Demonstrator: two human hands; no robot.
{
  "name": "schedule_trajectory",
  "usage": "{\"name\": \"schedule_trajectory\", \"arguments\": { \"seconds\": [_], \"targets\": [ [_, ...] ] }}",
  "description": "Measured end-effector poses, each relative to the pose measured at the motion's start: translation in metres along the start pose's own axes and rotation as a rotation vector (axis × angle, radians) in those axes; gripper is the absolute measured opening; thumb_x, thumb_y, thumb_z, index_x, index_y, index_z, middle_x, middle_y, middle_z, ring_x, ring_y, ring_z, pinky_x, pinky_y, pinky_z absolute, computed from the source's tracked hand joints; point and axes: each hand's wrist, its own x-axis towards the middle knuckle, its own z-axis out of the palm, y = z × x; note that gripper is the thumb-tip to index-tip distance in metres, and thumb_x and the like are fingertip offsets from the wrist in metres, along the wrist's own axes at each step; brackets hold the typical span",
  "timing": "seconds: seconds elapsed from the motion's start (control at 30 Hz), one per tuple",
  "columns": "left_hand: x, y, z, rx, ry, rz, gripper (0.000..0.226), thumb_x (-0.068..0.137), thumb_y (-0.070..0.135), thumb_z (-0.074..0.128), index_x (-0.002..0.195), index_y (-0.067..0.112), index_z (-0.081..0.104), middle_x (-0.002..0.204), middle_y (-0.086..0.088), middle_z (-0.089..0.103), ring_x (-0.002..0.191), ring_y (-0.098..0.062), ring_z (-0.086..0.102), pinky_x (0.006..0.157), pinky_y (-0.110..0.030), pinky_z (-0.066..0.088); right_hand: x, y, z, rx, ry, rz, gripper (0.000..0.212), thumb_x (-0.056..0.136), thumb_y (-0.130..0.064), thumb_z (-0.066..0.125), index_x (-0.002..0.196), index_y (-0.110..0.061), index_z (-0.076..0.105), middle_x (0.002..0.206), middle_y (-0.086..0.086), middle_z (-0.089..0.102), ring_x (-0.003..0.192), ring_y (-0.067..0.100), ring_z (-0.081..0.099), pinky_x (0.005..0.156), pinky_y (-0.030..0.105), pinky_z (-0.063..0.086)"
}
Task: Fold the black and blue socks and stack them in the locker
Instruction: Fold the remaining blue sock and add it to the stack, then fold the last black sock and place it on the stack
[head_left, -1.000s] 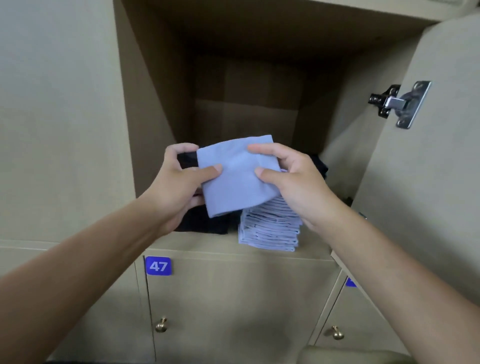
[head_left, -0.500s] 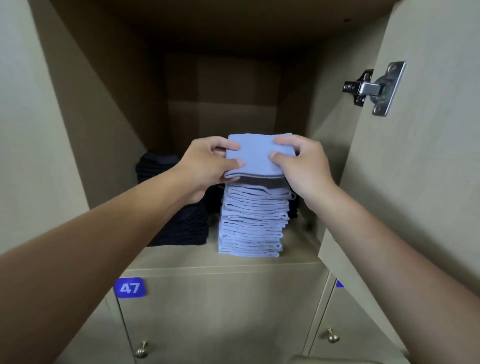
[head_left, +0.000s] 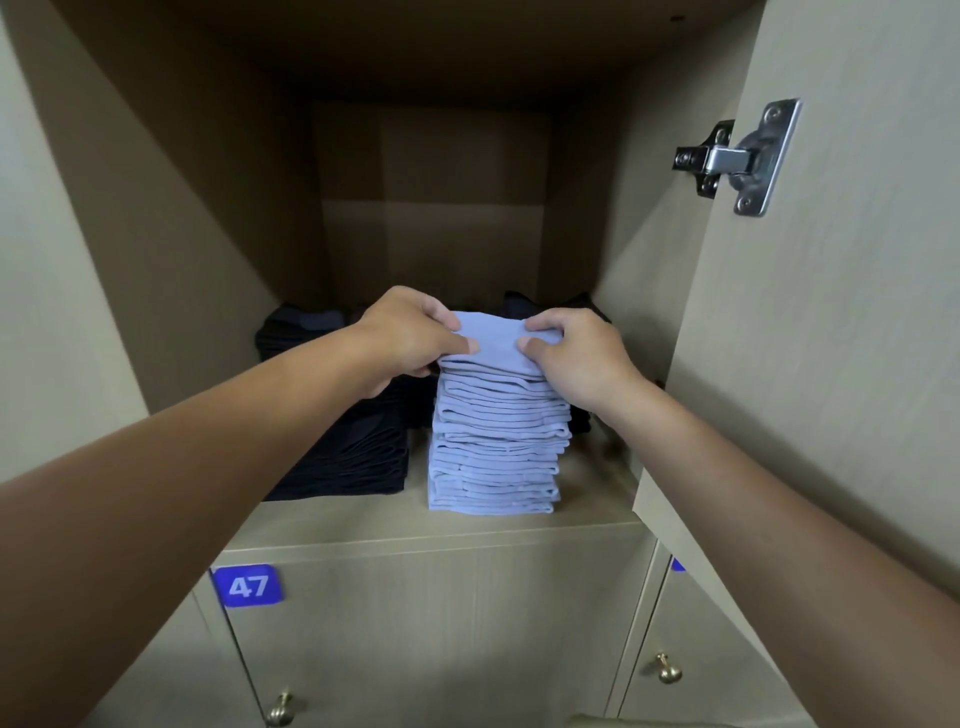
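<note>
1. The open locker (head_left: 171, 270) fills the upper and middle frame; its side walls slant inward toward a dim back panel, and above the piles the space up to the ceiling is open; the door (head_left: 857, 312) stands swung out along the right edge of the frame, with a metal hinge (head_left: 737, 158) at upper right.
2. On the shelf (head_left: 415, 525), the blue sock stack (head_left: 496, 447) stands at centre, its front edge just behind the shelf's front lip; the black sock pile (head_left: 353, 457) lies to its left, just beside it, partly covered by the left forearm; more dark fabric (head_left: 550, 304) shows behind and to the right of the blue stack, close to the right wall; a bare strip of shelf remains at lower right between the stack and that wall.
3. Below the shelf at lower left, a blue tag (head_left: 248, 586) reads "47" in white; a second blue tag at lower right is cut off by the door and cannot be read; two brass knobs (head_left: 667, 670) sit on the lower doors.
4. Both arms reach in from the lower corners; the left hand (head_left: 410, 332) and right hand (head_left: 576, 348) meet at the top of the stack, each pinching a side of the top blue sock (head_left: 493, 338) between thumb and curled fingers, with the sock resting on the stack.
</note>
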Motion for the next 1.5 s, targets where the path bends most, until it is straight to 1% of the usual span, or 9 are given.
{"name": "schedule_trajectory", "arguments": {
  "seconds": [0.1,0.2,0.57,0.67,0.87,1.07,1.17,1.4,1.5],
  "targets": [
    [-0.002,-0.003,-0.002,0.05,-0.03,-0.014,0.027,0.087,0.029,0.081,0.108,0.013,0.074,0.101,0.005,0.064,0.089,-0.008,0.055,0.063,-0.025,0.043,0.002,0.007,0.006,-0.056,-0.013,0.011,0.033,0.098,-0.045,0.056,0.125,-0.03,0.067,0.138,0.005,0.056,0.132,0.029,0.046,0.109,0.046,0.042],
    [-0.004,-0.003,-0.007,0.06,-0.05,0.013,0.023,0.094,0.03,0.072,0.108,0.013,0.076,0.098,0.01,0.062,0.087,-0.005,0.051,0.066,-0.026,0.043,0.001,0.01,0.008,-0.045,-0.002,0.011,0.031,0.097,-0.048,0.048,0.118,-0.035,0.066,0.133,0.005,0.058,0.128,0.029,0.047,0.107,0.048,0.043],
    [-0.029,-0.012,-0.034,0.227,0.051,0.202,0.009,0.094,0.031,0.072,0.096,0.023,0.075,0.089,0.004,0.068,0.079,-0.01,0.059,0.065,-0.024,0.043,-0.027,-0.012,-0.003,-0.181,0.126,-0.159,0.023,0.103,-0.033,0.051,0.108,-0.022,0.071,0.124,0.002,0.059,0.124,0.024,0.045,0.087,0.034,0.041],
    [-0.051,-0.016,-0.047,0.323,0.073,0.219,0.01,0.093,0.035,0.072,0.097,0.026,0.074,0.092,0.006,0.071,0.083,-0.007,0.063,0.069,-0.02,0.043,-0.045,-0.028,-0.005,-0.273,0.096,-0.204,0.026,0.103,-0.036,0.05,0.11,-0.022,0.071,0.126,-0.001,0.06,0.124,0.021,0.043,0.095,0.038,0.042],
    [-0.106,-0.034,-0.072,0.421,0.082,0.213,0.007,0.092,0.039,0.071,0.095,0.033,0.073,0.087,0.013,0.072,0.077,-0.002,0.065,0.074,-0.02,0.046,-0.072,-0.058,-0.001,-0.43,0.123,-0.363,0.025,0.103,-0.038,0.049,0.105,-0.028,0.072,0.121,-0.006,0.061,0.123,0.019,0.043,0.108,0.036,0.019],
    [-0.161,-0.071,-0.101,0.412,0.141,0.124,0.004,0.091,0.034,0.072,0.088,0.032,0.074,0.08,0.014,0.073,0.076,-0.004,0.066,0.068,-0.019,0.05,-0.108,-0.091,0.031,-0.312,-0.021,-0.539,0.021,0.102,-0.036,0.051,0.106,-0.025,0.068,0.107,-0.007,0.064,0.113,0.019,0.048,0.099,0.034,0.033],
    [-0.188,-0.092,-0.12,0.462,0.204,0.081,0.007,0.091,0.033,0.072,0.084,0.032,0.073,0.082,0.012,0.073,0.079,-0.008,0.065,0.078,-0.028,0.052,-0.131,-0.103,0.051,-0.294,-0.146,-0.613,0.024,0.102,-0.037,0.05,0.117,-0.026,0.065,0.113,-0.008,0.064,0.112,0.018,0.049,0.095,0.037,0.041],
    [-0.255,-0.131,-0.173,0.574,0.287,-0.069,0.007,0.092,0.041,0.069,0.088,0.035,0.071,0.088,0.019,0.072,0.089,0.0,0.064,0.08,-0.021,0.049,-0.17,-0.126,0.078,-0.224,-0.369,-0.668,0.028,0.103,-0.04,0.048,0.126,-0.029,0.059,0.117,-0.013,0.061,0.117,0.011,0.047,0.092,0.034,0.043],
    [-0.286,-0.146,-0.199,0.577,0.334,-0.16,0.004,0.091,0.039,0.071,0.088,0.036,0.071,0.088,0.018,0.071,0.09,-0.003,0.066,0.085,-0.029,0.053,-0.184,-0.135,0.087,-0.175,-0.421,-0.696,0.027,0.1,-0.043,0.051,0.122,-0.03,0.061,0.112,-0.013,0.063,0.113,0.011,0.052,0.092,0.037,0.047]
  ]
}}
